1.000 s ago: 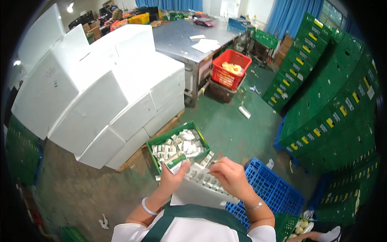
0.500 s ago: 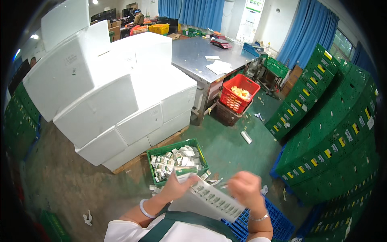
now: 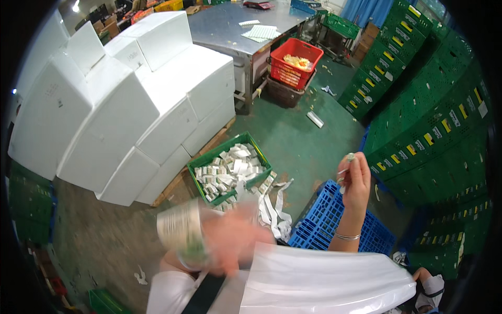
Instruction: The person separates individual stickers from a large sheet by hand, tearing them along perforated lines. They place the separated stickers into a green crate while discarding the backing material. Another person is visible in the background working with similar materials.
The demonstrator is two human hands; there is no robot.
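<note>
My left hand (image 3: pixel 235 240), smeared by motion, is at the lower middle with a curled printed label sheet (image 3: pixel 180 227) in it. Its fingers are hard to make out. Raised to the right above a blue pallet, my right hand (image 3: pixel 356 172) pinches small white-and-green pieces that look like labels. Below the hands stretches a long, shiny white sheet (image 3: pixel 324 277). Beyond my left hand, a green crate (image 3: pixel 252 140) holds many small folded white-and-green bundles (image 3: pixel 225 172). Torn white strips (image 3: pixel 274 212) lie beside it on the floor.
White foam boxes (image 3: pixel 157 104) are stacked at left. A steel table (image 3: pixel 219 31) stands behind, with a red basket (image 3: pixel 295 70) beside it. Green crates (image 3: pixel 423 141) tower at right, near the blue pallet (image 3: pixel 324 209). Another person's arm (image 3: pixel 422 276) shows at lower right.
My left hand has swung left, and the label sheet, flat before, is now curled. My right hand has moved up and right, away from the sheet. The view has tilted downward.
</note>
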